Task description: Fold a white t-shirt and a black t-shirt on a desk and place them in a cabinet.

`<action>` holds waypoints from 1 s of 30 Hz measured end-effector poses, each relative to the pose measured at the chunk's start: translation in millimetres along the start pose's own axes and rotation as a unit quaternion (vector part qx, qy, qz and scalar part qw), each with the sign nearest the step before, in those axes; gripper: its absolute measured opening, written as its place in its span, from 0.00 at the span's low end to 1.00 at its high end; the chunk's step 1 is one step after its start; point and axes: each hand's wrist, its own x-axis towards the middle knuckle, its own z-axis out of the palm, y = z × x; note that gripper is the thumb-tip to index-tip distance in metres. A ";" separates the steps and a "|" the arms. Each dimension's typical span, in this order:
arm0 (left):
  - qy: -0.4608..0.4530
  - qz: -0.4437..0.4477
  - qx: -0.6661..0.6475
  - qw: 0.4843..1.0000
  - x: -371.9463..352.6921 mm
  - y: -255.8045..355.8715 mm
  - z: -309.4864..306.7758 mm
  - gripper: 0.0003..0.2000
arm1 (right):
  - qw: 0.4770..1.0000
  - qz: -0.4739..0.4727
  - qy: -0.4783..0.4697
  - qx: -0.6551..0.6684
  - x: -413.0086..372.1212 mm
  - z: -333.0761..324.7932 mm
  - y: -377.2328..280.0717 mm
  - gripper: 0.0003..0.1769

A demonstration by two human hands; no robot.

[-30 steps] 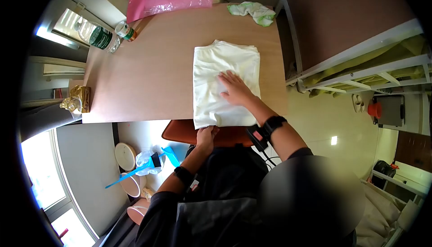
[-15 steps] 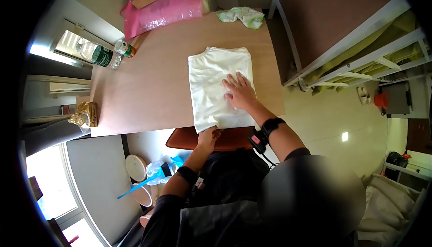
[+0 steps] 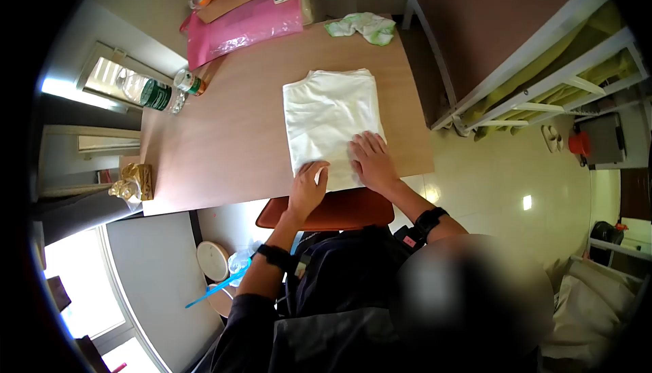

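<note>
A white folded garment [image 3: 331,108], perhaps a shirt, lies on the wooden table [image 3: 224,122] near its front edge. Faint wrinkles run over its top, and a shallow curved dip shows in its far edge. My left hand [image 3: 309,188] rests on the garment's near left corner, thumb apart from the fingers and nothing visibly held. On the near right part, my right hand [image 3: 375,161] presses down palm first with fingers stretched out. Black straps circle both wrists.
An orange-brown chair seat [image 3: 326,211] sits below the front edge. Toward the left edge stand a large plastic bottle [image 3: 153,93], a smaller bottle [image 3: 190,82] and a gold tissue box [image 3: 139,181]. A pink plastic package [image 3: 244,39] and a crumpled cloth [image 3: 363,27] lie at the back.
My right hand has slid from the garment's middle toward its near right edge. My left hand has moved from gripping the near edge to lying on top of the corner.
</note>
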 end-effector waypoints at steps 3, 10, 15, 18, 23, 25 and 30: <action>-0.028 0.065 0.104 0.992 3.8 -27.8 16.8 0.16 | 0.999 0.022 0.028 0.000 -11.4 -6.4 0.9 0.24; -0.075 0.037 0.207 0.975 -10.2 -43.6 28.1 0.28 | 0.998 0.056 0.033 0.024 -38.6 -8.1 -2.3 0.25; -0.074 0.027 0.235 0.969 7.9 -63.0 36.8 0.30 | 0.997 0.039 0.057 0.036 -6.2 10.6 21.4 0.26; -0.085 0.002 0.231 0.969 25.1 -71.0 34.9 0.31 | 0.991 0.082 0.062 0.086 18.3 3.5 25.2 0.30; -0.119 -0.031 0.220 0.968 16.6 -67.1 35.4 0.33 | 0.924 0.316 0.107 0.185 7.0 -18.8 0.6 0.26; -0.132 -0.035 0.226 0.964 12.3 -70.2 38.3 0.34 | 0.930 0.316 0.105 0.153 -16.7 -13.7 -1.1 0.22; -0.140 -0.047 0.223 0.964 10.8 -68.5 37.6 0.35 | 0.915 0.340 0.139 0.167 -26.6 -6.0 -2.1 0.12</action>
